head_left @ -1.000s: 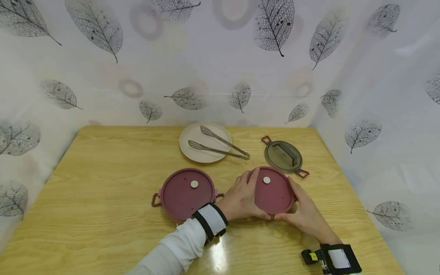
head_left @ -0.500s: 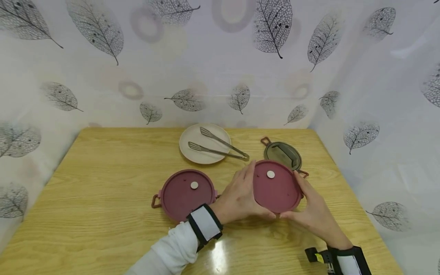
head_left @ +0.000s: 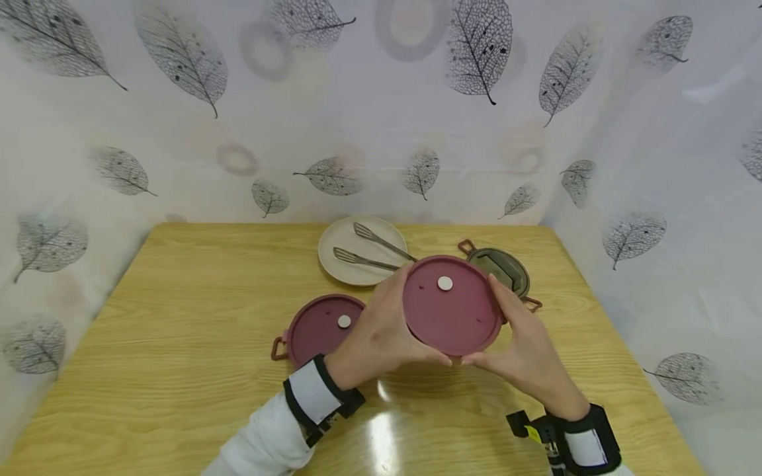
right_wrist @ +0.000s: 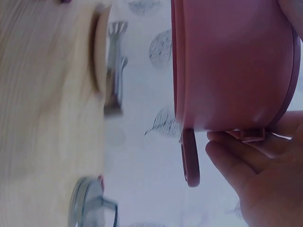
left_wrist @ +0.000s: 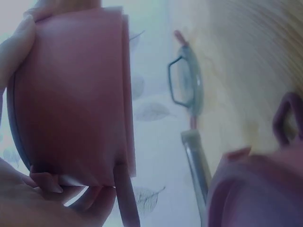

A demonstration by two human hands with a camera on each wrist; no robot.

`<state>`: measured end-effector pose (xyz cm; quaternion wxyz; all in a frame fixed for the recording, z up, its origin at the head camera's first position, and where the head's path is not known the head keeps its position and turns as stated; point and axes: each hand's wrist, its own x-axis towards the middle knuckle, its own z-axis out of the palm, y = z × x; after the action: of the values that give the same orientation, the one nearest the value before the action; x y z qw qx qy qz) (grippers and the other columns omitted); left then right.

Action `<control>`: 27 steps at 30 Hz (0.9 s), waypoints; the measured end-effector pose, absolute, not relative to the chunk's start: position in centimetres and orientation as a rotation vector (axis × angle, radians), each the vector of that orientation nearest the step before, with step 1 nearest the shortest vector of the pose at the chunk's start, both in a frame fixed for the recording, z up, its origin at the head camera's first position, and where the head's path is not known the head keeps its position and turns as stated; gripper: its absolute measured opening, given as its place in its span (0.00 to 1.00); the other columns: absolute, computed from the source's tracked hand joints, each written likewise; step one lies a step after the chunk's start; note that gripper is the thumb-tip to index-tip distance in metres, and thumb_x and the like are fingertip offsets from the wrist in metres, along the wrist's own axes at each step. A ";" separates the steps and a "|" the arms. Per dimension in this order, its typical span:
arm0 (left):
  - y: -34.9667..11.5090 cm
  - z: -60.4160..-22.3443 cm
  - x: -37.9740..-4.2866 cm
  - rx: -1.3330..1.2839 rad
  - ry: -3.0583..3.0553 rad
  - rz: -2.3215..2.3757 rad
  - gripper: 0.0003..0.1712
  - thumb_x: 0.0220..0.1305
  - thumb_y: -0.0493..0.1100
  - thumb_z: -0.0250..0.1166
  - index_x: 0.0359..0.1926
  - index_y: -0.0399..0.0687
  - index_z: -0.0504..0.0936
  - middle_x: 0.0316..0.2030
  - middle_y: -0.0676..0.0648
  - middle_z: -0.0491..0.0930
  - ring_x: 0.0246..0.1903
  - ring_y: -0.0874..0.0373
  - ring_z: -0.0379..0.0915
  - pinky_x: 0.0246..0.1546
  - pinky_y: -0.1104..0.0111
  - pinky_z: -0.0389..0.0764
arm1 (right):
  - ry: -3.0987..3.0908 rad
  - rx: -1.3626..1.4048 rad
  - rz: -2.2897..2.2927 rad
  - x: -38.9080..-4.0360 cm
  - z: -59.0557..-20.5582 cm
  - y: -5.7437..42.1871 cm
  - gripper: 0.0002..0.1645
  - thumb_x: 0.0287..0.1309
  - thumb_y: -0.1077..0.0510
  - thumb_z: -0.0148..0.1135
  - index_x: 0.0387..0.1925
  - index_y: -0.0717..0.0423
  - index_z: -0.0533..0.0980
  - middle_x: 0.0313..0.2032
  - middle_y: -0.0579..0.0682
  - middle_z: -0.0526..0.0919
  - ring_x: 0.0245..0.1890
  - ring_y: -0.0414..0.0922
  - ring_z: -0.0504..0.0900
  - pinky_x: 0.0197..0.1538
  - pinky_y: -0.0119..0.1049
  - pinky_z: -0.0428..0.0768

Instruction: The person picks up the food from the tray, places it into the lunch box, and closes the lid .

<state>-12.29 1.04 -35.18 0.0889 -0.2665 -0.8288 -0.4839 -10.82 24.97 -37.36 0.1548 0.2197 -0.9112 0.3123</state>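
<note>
Both hands hold a round maroon pot (head_left: 452, 307) above the table, one on each side. Its flat face with a white disc is uppermost in the head view. My left hand (head_left: 381, 330) grips the left side, and my right hand (head_left: 530, 350) grips the right, the thumbs close together at the near edge. Both wrist views show the smooth pink wall, with a loop handle (right_wrist: 190, 158) at the edge nearer the table. A matching pot (head_left: 315, 330) rests on the table to the left, partly hidden behind my left hand.
At the back, metal tongs (head_left: 366, 261) lie across a white plate (head_left: 327, 264); their joined end is hidden behind the held pot. Back right is a round dark lid (head_left: 502, 263) with a bar handle and red side loops, partly covered. A leaf-patterned cloth (head_left: 369, 119) hangs behind the table.
Both hands have raised the pot from the table, first slightly right, then back left. It now covers part of the tongs, and my left hand hides more of the other pot.
</note>
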 end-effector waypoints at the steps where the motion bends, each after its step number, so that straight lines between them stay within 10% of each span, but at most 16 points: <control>1: 0.6 -34.6 -12.1 -0.804 -2.426 -1.491 0.71 0.19 0.60 0.81 0.68 0.44 0.57 0.58 0.46 0.70 0.56 0.55 0.66 0.54 0.56 0.73 | -2.595 0.642 0.910 -11.0 -37.3 24.5 0.78 0.15 0.43 0.82 0.74 0.47 0.51 0.68 0.56 0.63 0.58 0.46 0.71 0.47 0.42 0.78; 17: -6.0 -31.8 -10.4 -0.667 -2.380 -1.834 0.64 0.21 0.45 0.83 0.67 0.55 0.61 0.61 0.45 0.69 0.57 0.52 0.68 0.56 0.56 0.72 | -2.410 0.905 1.086 -11.4 -34.1 16.3 0.72 0.14 0.50 0.82 0.67 0.68 0.59 0.62 0.63 0.70 0.54 0.51 0.75 0.44 0.42 0.82; 27: -9.6 -32.9 -9.4 -0.578 -2.502 -1.760 0.65 0.22 0.46 0.83 0.68 0.50 0.60 0.61 0.45 0.70 0.58 0.51 0.67 0.55 0.55 0.73 | -2.466 0.912 1.155 -12.2 -38.0 13.2 0.74 0.20 0.35 0.77 0.72 0.56 0.54 0.66 0.52 0.66 0.57 0.41 0.72 0.49 0.36 0.81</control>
<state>-9.40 -9.55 -32.89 0.0141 -0.1855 -0.8036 -0.5653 -12.15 13.24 -38.05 0.1348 0.3146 -0.8509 0.3986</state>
